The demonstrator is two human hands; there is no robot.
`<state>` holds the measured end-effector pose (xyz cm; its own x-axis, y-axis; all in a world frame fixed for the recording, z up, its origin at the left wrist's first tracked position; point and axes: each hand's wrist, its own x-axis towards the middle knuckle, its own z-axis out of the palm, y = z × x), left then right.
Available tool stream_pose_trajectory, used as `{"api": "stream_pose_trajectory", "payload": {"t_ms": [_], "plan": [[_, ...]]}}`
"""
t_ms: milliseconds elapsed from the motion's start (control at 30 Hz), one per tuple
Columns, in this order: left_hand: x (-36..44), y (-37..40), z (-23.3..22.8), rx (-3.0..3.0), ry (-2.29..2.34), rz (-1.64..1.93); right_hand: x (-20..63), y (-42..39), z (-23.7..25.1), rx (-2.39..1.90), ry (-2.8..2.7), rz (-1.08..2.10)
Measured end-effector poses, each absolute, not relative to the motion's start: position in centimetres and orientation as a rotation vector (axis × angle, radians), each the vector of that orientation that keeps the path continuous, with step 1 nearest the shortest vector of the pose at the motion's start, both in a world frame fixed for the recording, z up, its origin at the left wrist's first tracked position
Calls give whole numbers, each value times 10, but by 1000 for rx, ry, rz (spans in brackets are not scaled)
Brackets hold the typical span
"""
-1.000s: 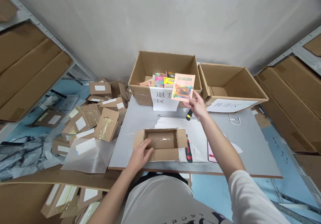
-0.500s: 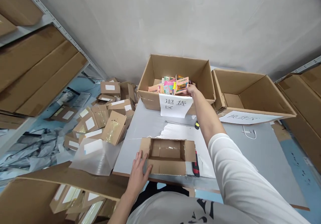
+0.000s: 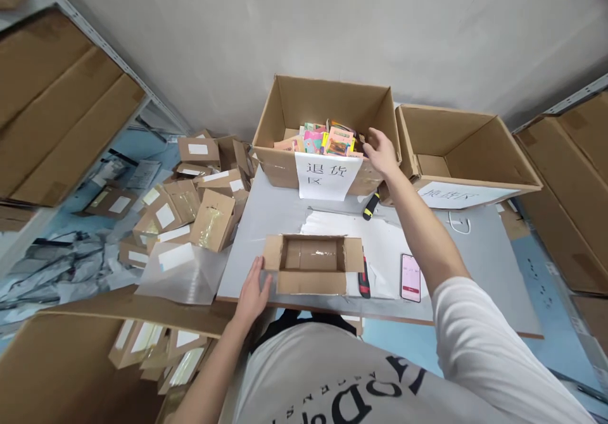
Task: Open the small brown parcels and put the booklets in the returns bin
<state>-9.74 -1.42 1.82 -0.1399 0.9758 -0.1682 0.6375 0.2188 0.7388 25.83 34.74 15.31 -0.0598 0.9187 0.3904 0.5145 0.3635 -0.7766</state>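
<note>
A grey desk (image 3: 494,272) carries a large cardboard box (image 3: 275,169) of colourful packets (image 3: 313,140) along its back edge; another box (image 3: 479,149) stands right of it, toward the back right corner. A small open box (image 3: 311,283) sits near the front edge. The left hand (image 3: 251,294), fingers spread, is at its left flap, contact unclear. The right hand (image 3: 382,154), fingers loosely open, is over the large box's front right rim. A pink card (image 3: 339,141) leans among the packets. A phone (image 3: 410,277) lies near the front edge.
</note>
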Motion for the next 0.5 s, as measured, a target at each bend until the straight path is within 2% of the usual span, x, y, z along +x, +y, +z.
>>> {"api": "stream_pose_trajectory", "payload": {"t_ms": [133, 200, 300, 400, 500], "plan": [[-118, -25, -23, 1053, 1836, 781, 285, 187, 120, -1401, -1467, 618], [-120, -26, -44, 871, 1732, 780, 288, 100, 78, -1587, -1291, 681], [-109, -20, -63, 806, 1549, 807, 281, 6, 9, -1749, -1024, 974], [-93, -10, -65, 849, 1400, 870, 266, -33, -37, -1732, -955, 1302], [-83, -1, -60, 885, 1376, 886, 254, -30, -54, -1647, -971, 1484]]}}
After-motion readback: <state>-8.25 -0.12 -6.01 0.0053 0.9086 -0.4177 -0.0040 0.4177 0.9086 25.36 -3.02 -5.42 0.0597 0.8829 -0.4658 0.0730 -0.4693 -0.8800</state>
